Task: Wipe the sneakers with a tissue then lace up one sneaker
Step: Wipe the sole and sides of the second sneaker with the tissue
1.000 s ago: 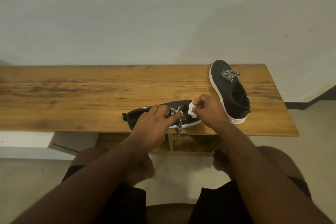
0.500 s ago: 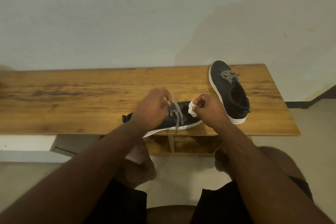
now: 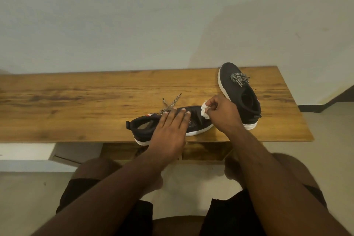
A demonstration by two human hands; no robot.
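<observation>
A wooden bench [image 3: 76, 105] runs across the view. At about two o'clock on it stands a black sneaker [image 3: 241, 97] with tied speckled laces, toe pointing away. Near the front edge, at five o'clock, lies the second black sneaker [image 3: 197, 122], toe to the right. The left hand [image 3: 170, 130] rests flat on it, fingers straight. The right hand [image 3: 224, 113] pinches a crumpled white tissue [image 3: 205, 111] against its toe. The loose lace ends [image 3: 170, 104] trail toward twelve o'clock.
</observation>
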